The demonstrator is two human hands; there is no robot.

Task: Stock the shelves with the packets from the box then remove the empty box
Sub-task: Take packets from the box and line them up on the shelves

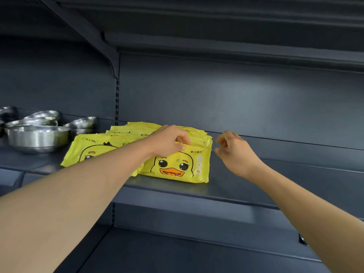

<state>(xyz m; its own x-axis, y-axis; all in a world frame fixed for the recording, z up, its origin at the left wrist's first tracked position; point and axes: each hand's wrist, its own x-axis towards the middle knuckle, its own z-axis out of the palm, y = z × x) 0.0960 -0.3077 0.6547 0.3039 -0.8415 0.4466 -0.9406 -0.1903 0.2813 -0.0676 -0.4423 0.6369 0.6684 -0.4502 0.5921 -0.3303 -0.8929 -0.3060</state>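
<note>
Several yellow packets with a duck face stand in rows on the dark shelf [246, 192]. The front right packet [177, 166] leans upright at the shelf's front. My left hand [169, 141] pinches the top edge of this front right packet, thumb in front and fingers behind. Another row of packets [86, 150] stands to its left, partly hidden by my left forearm. My right hand [234, 152] hovers just right of the packets with fingers loosely curled, holding nothing. The box is not in view.
Several steel bowls [37, 136] sit on the same shelf at the far left. A slotted upright [117, 99] divides the back panel. The shelf stretches bare to the right of the packets. A lower shelf [177, 255] lies beneath.
</note>
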